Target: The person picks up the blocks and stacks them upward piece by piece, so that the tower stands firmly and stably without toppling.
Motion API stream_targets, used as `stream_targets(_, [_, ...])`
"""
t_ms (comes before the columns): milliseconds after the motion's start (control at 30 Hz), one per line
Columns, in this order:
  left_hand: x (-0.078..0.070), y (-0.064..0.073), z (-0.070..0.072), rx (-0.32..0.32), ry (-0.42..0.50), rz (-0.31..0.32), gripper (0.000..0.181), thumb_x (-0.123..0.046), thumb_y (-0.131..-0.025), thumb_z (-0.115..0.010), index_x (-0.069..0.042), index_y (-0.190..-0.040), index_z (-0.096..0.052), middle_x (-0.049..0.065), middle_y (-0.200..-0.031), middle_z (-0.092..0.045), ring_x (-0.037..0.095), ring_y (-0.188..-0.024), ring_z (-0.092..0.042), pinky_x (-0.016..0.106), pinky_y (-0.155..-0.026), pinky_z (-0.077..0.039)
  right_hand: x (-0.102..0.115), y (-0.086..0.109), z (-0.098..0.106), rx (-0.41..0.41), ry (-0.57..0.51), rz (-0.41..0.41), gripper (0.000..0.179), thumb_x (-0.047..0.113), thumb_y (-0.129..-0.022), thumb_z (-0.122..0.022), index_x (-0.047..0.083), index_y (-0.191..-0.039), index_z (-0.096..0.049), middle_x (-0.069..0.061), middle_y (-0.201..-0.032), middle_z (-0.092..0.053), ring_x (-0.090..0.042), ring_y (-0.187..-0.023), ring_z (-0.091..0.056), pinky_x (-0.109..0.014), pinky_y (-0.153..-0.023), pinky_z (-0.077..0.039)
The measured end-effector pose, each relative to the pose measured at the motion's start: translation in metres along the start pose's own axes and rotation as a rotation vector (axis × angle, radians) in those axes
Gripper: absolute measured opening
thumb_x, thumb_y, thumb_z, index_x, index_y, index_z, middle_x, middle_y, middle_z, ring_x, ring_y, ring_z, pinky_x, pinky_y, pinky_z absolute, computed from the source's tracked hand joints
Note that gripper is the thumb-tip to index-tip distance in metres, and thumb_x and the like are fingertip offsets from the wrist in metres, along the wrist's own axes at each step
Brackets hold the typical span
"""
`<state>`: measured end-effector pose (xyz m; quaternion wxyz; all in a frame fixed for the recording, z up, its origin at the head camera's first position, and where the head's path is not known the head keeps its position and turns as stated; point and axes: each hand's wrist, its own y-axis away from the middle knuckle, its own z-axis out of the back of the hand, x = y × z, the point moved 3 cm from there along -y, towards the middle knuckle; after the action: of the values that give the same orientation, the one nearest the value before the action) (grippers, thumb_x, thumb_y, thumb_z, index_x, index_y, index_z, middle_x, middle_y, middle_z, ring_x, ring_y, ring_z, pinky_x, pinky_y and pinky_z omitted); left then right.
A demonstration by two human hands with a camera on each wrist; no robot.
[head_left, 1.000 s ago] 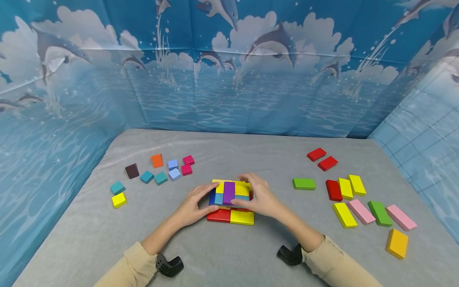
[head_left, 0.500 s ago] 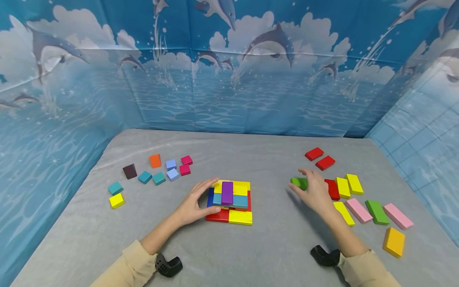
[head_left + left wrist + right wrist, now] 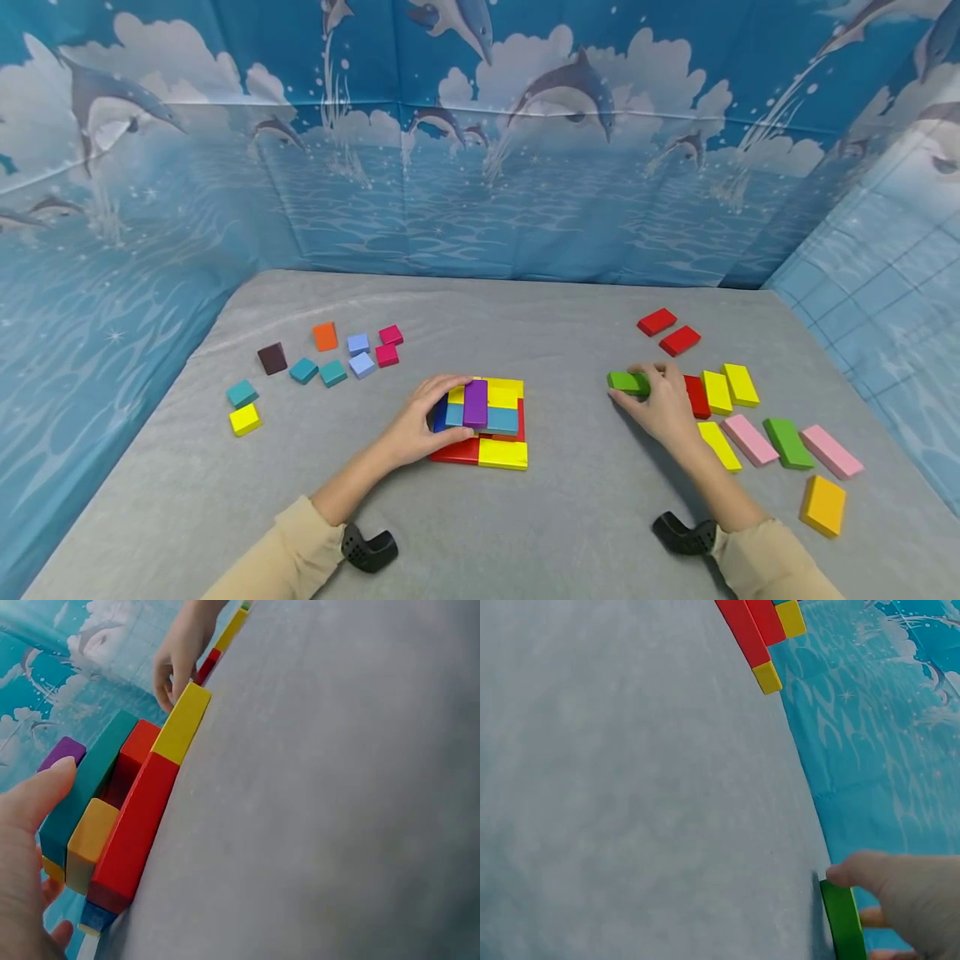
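Note:
A layered stack of coloured blocks (image 3: 502,454) stands mid-table in the head view, with a purple block (image 3: 476,404) lying across its top. My left hand (image 3: 416,425) holds the stack's left side, thumb at the front and fingers at the back. In the left wrist view that thumb lies against the teal block (image 3: 94,780) near the purple one. Off to the right, my right hand (image 3: 663,404) grips a green block (image 3: 624,382) between thumb and fingers. The right wrist view has the thumb on the edge of this green block (image 3: 844,919), which is low to the cloth.
Right of the right hand lie loose yellow, red, green and pink blocks (image 3: 750,440). Two red blocks (image 3: 667,331) are farther back. Small square blocks (image 3: 333,373) are scattered at the left. A dolphin-print curtain (image 3: 480,208) borders the grey cloth (image 3: 525,542).
My right hand has moved from the stack to the right and taken hold of the green block. My left hand has stayed by the stack and shifted slightly right over it.

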<state>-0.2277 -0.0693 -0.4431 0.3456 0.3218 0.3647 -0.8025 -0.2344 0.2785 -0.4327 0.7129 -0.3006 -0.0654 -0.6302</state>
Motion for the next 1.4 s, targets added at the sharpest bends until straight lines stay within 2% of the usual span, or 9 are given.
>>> stream_targets(200, [0.004,0.001,-0.001,-0.009,-0.021,0.003,0.063,-0.02,-0.077,-0.074,-0.018,-0.133,-0.045,0.003,-0.134,-0.044,0.023,-0.123,-0.036,0.051,-0.098,-0.034,-0.003,-0.001,0.001,0.187,-0.169,0.154,0.043,-0.001,-0.075,-0.067,-0.002,-0.116,-0.054,-0.025,-0.122,-0.041,-0.038,-0.108,-0.04,-0.059,-0.085,-0.04])
stream_targets(300, [0.006,0.001,-0.002,-0.004,-0.023,0.012,0.062,-0.025,-0.078,-0.072,-0.023,-0.134,-0.044,0.0,-0.136,-0.043,0.022,-0.126,-0.034,0.051,-0.099,-0.033,-0.005,-0.001,0.003,0.228,-0.22,0.189,0.05,-0.003,-0.074,-0.068,-0.002,-0.121,-0.05,-0.023,-0.126,-0.041,-0.038,-0.113,-0.039,-0.061,-0.089,-0.037])
stream_targets(500, [0.007,0.002,-0.004,-0.012,0.008,0.018,0.062,-0.025,-0.079,-0.072,-0.027,-0.134,-0.043,-0.003,-0.137,-0.043,0.021,-0.127,-0.033,0.053,-0.1,-0.031,-0.007,-0.002,0.004,0.228,-0.117,0.071,0.063,0.016,-0.074,-0.075,-0.004,-0.125,-0.044,-0.023,-0.119,-0.045,-0.034,-0.104,-0.043,-0.055,-0.086,-0.042])
stream_targets(667, [0.006,0.003,-0.005,-0.031,0.005,0.009,0.061,-0.023,-0.079,-0.072,-0.023,-0.134,-0.045,-0.001,-0.137,-0.043,0.022,-0.128,-0.032,0.053,-0.102,-0.029,-0.001,-0.003,0.007,0.244,-0.098,0.038,0.062,0.014,-0.074,-0.075,-0.008,-0.123,-0.044,-0.025,-0.114,-0.047,-0.034,-0.099,-0.045,-0.052,-0.084,-0.044])
stream_targets(867, [0.006,0.002,-0.006,-0.045,0.01,-0.017,0.06,-0.015,-0.078,-0.072,-0.014,-0.132,-0.046,0.006,-0.135,-0.045,0.025,-0.125,-0.035,0.052,-0.101,-0.029,0.04,-0.007,0.005,0.264,-0.234,0.148,0.06,0.008,-0.073,-0.075,-0.005,-0.124,-0.046,-0.021,-0.119,-0.049,-0.033,-0.104,-0.048,-0.051,-0.084,-0.045])
stream_targets(1067, [-0.028,0.003,0.005,-0.046,0.01,-0.029,0.055,-0.005,-0.077,-0.07,-0.001,-0.127,-0.048,0.016,-0.13,-0.047,0.032,-0.121,-0.038,0.052,-0.099,-0.032,0.104,-0.003,-0.006,0.33,-0.36,0.247,0.059,0.01,-0.073,-0.076,0.0,-0.125,-0.048,-0.014,-0.122,-0.049,-0.031,-0.106,-0.049,-0.049,-0.085,-0.045])
stream_targets(1100, [-0.033,0.003,0.006,-0.047,0.011,-0.036,0.054,-0.004,-0.077,-0.07,0.0,-0.126,-0.048,0.017,-0.13,-0.047,0.032,-0.12,-0.038,0.052,-0.098,-0.032,0.112,-0.002,-0.009,0.346,-0.368,0.259,0.059,0.011,-0.073,-0.076,0.001,-0.125,-0.049,-0.014,-0.122,-0.05,-0.031,-0.105,-0.049,-0.048,-0.085,-0.046])
stream_targets(1233, [-0.032,0.003,0.006,-0.047,0.021,-0.043,0.054,-0.003,-0.077,-0.069,0.0,-0.127,-0.048,0.017,-0.13,-0.047,0.033,-0.121,-0.037,0.053,-0.099,-0.031,0.135,0.001,-0.024,0.404,-0.359,0.285,0.06,0.015,-0.074,-0.076,0.002,-0.125,-0.049,-0.013,-0.122,-0.05,-0.03,-0.104,-0.05,-0.046,-0.086,-0.046])
stream_targets(1400, [-0.031,0.003,0.007,-0.047,0.019,-0.057,0.055,-0.003,-0.076,-0.07,0.0,-0.127,-0.048,0.017,-0.13,-0.047,0.034,-0.122,-0.037,0.055,-0.099,-0.03,0.146,0.002,-0.035,0.415,-0.332,0.285,0.06,0.018,-0.073,-0.077,0.003,-0.124,-0.05,-0.011,-0.12,-0.051,-0.024,-0.101,-0.05,-0.043,-0.085,-0.048])
